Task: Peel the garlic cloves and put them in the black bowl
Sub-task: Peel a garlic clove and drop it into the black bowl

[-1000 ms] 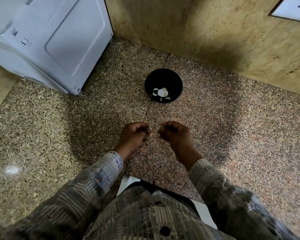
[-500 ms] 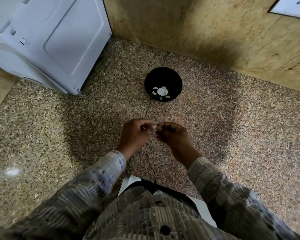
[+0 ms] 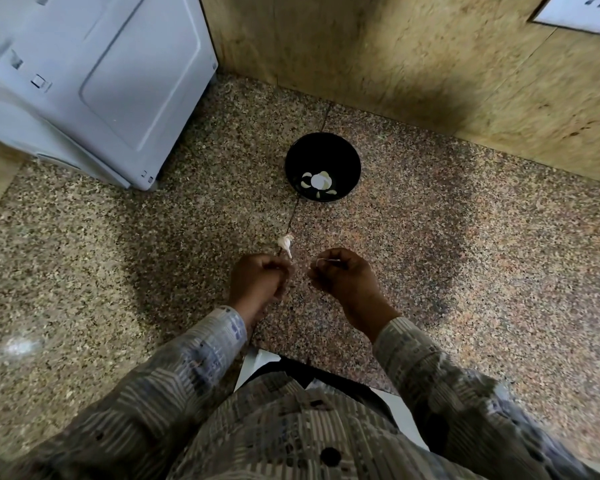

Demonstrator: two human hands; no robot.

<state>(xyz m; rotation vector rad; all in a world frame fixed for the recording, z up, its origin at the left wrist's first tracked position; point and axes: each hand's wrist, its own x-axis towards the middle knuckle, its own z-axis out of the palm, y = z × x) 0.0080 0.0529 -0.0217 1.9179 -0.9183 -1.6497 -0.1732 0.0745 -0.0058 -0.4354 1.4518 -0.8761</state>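
The black bowl (image 3: 340,150) stands on the speckled granite surface ahead of me, with several peeled pale garlic cloves (image 3: 317,181) in its bottom. My left hand (image 3: 260,282) has its fingers curled and pinches a white garlic clove (image 3: 285,242) by its pointed end; the clove sticks out beyond the fingertips. My right hand (image 3: 343,278), a short gap to the right, is curled too and pinches a thin pale strip of garlic skin (image 3: 327,260). Both hands are about a hand's length nearer to me than the bowl.
A white appliance (image 3: 94,81) stands at the back left. A wood-patterned wall (image 3: 430,64) runs along the back, with a white panel (image 3: 582,8) at its top right. A dark seam (image 3: 293,216) runs across the granite from the bowl toward my hands.
My hands have pulled apart after meeting fingertip to fingertip. The clove now shows beyond my left fingers, and a strip of skin has come away in my right hand.
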